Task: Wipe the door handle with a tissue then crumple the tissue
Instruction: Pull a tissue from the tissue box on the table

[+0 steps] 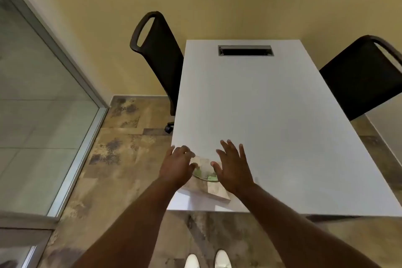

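From the head camera, a flat tissue pack (214,190) with a green oval opening lies near the near left corner of the white table (272,115). The left hand (177,166) hovers over the pack's left edge, fingers loosely curled and holding nothing. The right hand (233,168) is spread flat just right of the opening, empty. Two black chairs (161,59) stand at the table's left and right sides. A glass partition (39,104) is on the left, above a mottled brown tiled floor (117,159)

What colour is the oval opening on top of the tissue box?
Green, on the tissue box between the left hand and right hand; head view shows it.
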{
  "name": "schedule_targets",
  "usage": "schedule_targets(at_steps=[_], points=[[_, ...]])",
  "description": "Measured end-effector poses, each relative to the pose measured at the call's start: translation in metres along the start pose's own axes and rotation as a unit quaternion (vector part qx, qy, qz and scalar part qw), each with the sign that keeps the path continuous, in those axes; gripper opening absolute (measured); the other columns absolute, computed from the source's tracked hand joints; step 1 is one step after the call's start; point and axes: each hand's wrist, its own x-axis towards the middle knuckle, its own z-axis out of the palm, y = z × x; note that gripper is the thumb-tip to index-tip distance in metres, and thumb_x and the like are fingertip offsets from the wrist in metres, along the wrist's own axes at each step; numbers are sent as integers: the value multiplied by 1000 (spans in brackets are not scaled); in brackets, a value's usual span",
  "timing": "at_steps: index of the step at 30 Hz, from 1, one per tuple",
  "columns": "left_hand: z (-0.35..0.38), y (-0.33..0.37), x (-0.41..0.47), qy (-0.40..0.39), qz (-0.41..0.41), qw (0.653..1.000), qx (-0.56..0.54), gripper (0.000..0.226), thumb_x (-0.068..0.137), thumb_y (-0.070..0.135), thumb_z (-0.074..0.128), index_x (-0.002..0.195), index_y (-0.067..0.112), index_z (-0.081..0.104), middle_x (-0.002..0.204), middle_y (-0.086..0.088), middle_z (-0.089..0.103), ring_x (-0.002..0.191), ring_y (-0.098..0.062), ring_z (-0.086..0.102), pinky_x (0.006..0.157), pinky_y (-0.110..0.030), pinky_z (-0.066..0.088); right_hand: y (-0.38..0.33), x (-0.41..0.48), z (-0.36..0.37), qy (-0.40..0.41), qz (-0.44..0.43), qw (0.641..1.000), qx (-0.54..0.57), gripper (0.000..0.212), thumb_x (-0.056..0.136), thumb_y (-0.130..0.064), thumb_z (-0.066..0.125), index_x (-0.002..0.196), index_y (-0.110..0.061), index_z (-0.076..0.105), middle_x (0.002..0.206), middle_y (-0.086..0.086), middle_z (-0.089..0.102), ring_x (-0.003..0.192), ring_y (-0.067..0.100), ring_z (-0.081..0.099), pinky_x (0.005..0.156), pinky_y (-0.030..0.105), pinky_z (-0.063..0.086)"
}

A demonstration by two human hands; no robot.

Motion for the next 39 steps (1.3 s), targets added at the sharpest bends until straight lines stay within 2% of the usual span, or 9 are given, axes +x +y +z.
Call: schedule_targets(at_steps=[11,17,21,25,30,32,34,37,39], points=[[57,11,2,-35,2,999,17,36,95,46,58,120,23,70,132,3,59,132,-19,47,122,-40,19,9,-2,60,-56,19,998,15,42,97,-38,54,133,-18,64,161,4,39,154,22,21,124,49,-1],[62,16,7,-11,6,1000,3,25,97,33,51,107,22,72,124,2,62,124,-18,52,118,-39,24,6,-1,70,-22,25,998,54,21,96,-26,58,109,-22,74,149,1,55,150,20,31,123,44,-5],[58,14,7,11,22,1000,-12,20,97,33,56,100,21,73,115,3,65,117,-18,56,116,-38,25,5,-1,61,19,26,994,100,14,92,-24,62,99,-20,73,135,-1,66,143,18,43,124,43,3],[41,10,5,42,38,998,-21,15,95,34,65,98,22,73,110,4,68,111,-17,60,117,-38,26,6,1,41,30,7,992,122,17,92,-26,59,103,-17,68,129,-1,69,138,17,49,126,45,10],[8,9,3,77,39,995,-41,17,95,38,66,96,23,71,107,6,68,107,-14,60,117,-36,25,-3,7,8,47,-4,982,182,17,91,-25,60,102,-15,67,107,-3,72,110,17,65,123,45,24],[-5,8,2,82,36,995,-49,17,96,41,64,94,24,68,104,8,67,106,-14,59,115,-34,25,-7,11,-3,50,16,971,234,12,89,-23,61,96,-15,66,102,-4,73,100,17,66,114,29,34],[-22,7,-1,89,27,993,-69,17,96,43,63,93,26,64,102,9,66,104,-13,57,112,-33,28,-13,18,-18,40,52,955,290,11,87,-24,61,94,-18,67,98,-7,74,94,12,66,91,15,43],[-52,8,-6,108,1,987,-120,16,95,44,64,93,29,61,100,9,68,101,-14,55,92,-31,39,-27,32,-44,38,69,928,364,2,83,-22,63,83,-24,63,85,-11,72,80,-3,64,69,10,45],[-74,10,-7,106,-26,984,-137,15,95,46,64,94,32,59,99,7,67,97,-15,54,81,-33,46,-37,43,-59,55,73,916,391,8,79,-22,61,73,-26,57,69,-9,63,63,-3,57,56,8,41]])
